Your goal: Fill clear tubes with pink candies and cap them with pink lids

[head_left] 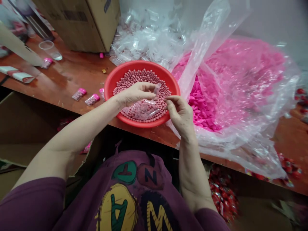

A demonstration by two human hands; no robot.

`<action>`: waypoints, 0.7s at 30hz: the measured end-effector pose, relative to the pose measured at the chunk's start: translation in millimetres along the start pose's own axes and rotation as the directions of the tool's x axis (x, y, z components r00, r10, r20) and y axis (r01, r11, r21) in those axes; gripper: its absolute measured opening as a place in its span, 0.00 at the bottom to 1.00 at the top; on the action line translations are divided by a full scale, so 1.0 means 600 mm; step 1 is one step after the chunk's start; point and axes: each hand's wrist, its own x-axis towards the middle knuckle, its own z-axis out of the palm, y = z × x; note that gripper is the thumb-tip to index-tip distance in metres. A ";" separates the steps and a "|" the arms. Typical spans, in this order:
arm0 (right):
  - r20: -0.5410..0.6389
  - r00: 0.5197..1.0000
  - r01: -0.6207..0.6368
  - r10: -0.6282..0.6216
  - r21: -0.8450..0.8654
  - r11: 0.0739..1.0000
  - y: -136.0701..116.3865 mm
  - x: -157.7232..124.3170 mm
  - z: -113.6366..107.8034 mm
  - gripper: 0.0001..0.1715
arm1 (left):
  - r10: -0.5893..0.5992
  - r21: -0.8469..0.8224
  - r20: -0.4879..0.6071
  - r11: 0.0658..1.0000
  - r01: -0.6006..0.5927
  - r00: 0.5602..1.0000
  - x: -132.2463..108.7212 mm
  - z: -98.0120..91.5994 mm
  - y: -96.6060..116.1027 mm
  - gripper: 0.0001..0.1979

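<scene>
Head view: a wooden table (72, 73) is taken up on the right by a large clear sack (252, 106) of pink pieces, whose loose flap is draped beside the red bowl (109, 85). A cardboard box (84, 25) and a heap of empty sachets (149, 38) are set behind. Above the bowl's pink beads (141, 75), a small clear pouch (156, 90) is pinched by the left hand (133, 94). The right hand (181, 114) is held just beside it, fingertips pressed together. Filled packets (92, 99) are scattered left of the bowl.

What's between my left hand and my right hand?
A small clear bag, pinched by the left hand, over the red bowl of pink beads. Head view.
</scene>
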 end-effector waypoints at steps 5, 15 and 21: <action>0.130 0.974 0.210 -0.185 -0.207 0.956 -0.008 0.029 0.030 0.28 | -0.060 0.092 0.053 0.994 0.055 0.997 -0.012 -0.012 0.007 0.10; 0.206 0.955 -0.296 0.214 0.591 0.751 -0.008 0.049 0.049 0.26 | 0.093 -0.149 -0.200 0.981 -0.124 0.975 -0.024 0.031 0.014 0.20; 0.321 0.866 -0.486 0.383 0.721 0.494 -0.044 0.055 0.065 0.26 | 0.030 -0.069 -0.087 0.997 -0.036 0.996 -0.009 0.026 0.024 0.15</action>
